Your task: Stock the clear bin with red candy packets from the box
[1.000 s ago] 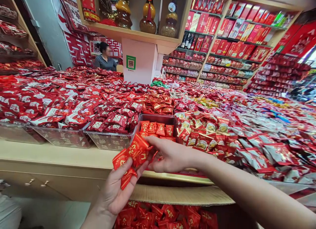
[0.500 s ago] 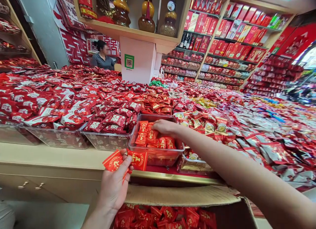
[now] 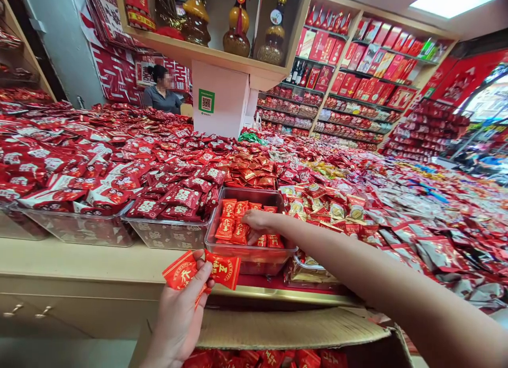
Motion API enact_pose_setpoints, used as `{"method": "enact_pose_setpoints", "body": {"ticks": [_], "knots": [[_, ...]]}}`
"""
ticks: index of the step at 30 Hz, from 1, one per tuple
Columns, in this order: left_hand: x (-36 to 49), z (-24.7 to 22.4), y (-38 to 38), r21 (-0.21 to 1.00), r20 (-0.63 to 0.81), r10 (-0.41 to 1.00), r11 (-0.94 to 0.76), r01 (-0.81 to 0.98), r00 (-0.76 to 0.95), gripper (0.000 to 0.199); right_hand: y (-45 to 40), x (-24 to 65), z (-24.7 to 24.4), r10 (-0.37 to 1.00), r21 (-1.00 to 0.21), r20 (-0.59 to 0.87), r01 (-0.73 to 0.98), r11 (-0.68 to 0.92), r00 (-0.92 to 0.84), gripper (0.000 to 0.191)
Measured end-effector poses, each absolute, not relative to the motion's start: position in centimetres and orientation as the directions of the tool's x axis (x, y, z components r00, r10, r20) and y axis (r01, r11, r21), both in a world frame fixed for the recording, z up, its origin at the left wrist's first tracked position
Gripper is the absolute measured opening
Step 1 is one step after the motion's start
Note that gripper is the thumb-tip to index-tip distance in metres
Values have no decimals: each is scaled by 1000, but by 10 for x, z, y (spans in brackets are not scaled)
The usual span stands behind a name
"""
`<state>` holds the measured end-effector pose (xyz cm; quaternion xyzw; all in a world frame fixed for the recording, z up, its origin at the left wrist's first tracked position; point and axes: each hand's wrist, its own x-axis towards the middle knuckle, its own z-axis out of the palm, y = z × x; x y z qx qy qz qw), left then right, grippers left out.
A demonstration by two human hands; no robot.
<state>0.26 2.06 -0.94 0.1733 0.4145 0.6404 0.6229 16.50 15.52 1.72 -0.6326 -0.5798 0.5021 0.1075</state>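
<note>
Shop counter, wrapped sweets heaped right across it. Left hand (image 3: 182,310) closed, thumb pressed over fingers, gripping a few red packets (image 3: 180,270) with gold lettering; two splay out to either side of the thumb, a sliver of red wrapper showing beneath. It hangs in front of the counter (image 3: 83,257) edge, just short of the clear tub (image 3: 250,254).

Right hand (image 3: 260,222) reaches down into that tub, fingers bent and touching the packets inside. Fingertips partly hidden; cannot tell from here whether they grip one. Tub packets (image 3: 228,228) look like the held ones, lying in fairly neat rows, lettering upward, below the rim.

Below the counter edge, an open cardboard box (image 3: 289,328), near flap bowed; more red-and-gold packets (image 3: 273,359) loose inside it. To the left of the tub, just beside it, a clear bin (image 3: 170,236) piled with maroon packets (image 3: 182,196). To the right, red-and-gold packets with round pictures (image 3: 337,209). Farther back, behind the heaps, a person in grey (image 3: 162,98), turned sideways
</note>
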Motion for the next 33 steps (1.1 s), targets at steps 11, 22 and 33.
{"method": "enact_pose_setpoints", "body": {"ticks": [11, 22, 33], "knots": [[3, -12, 21, 771, -282, 946, 125, -624, -158, 39, 159, 164, 32, 890, -622, -438, 757, -200, -126, 24], [4, -11, 17, 805, -304, 947, 194, -561, -109, 51, 159, 169, 67, 978, -577, -100, 812, 94, -184, 15], [8, -10, 19, 837, -259, 965, 199, -509, -50, 41, 98, 141, 98, 713, -846, -267, 512, 148, -648, 16]]}}
